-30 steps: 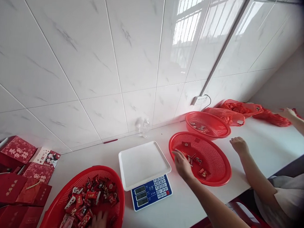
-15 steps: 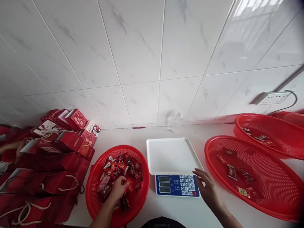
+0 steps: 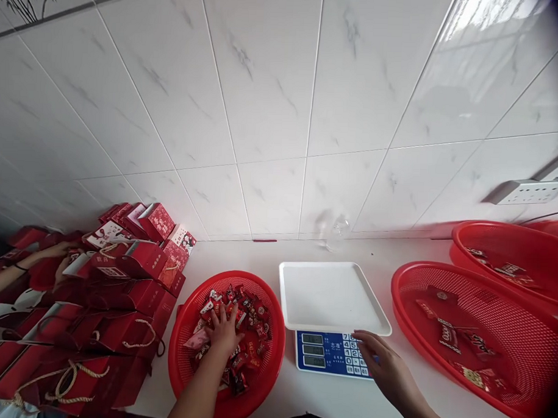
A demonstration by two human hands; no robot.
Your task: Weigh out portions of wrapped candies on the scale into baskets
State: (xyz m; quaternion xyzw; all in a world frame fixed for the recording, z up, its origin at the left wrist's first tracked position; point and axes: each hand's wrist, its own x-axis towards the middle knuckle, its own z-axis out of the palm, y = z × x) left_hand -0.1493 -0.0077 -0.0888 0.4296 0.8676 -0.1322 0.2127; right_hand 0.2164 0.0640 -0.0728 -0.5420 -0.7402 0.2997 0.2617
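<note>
The left hand (image 3: 224, 338), curled half a second ago, is now spreading over the wrapped candies (image 3: 251, 351) inside the red basket (image 3: 277, 358); its grip is released, so probably nothing is being lifted yet. The right hand (image 3: 390, 368), grip unclenched, is covering part of the scale keypad (image 3: 351, 353).

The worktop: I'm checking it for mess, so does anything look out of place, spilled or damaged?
No spill or damage shows. Slightly odd are a thin red strip and a see-through item behind the scale: both lie loose by the wall, and I can't tell what either is.
</note>
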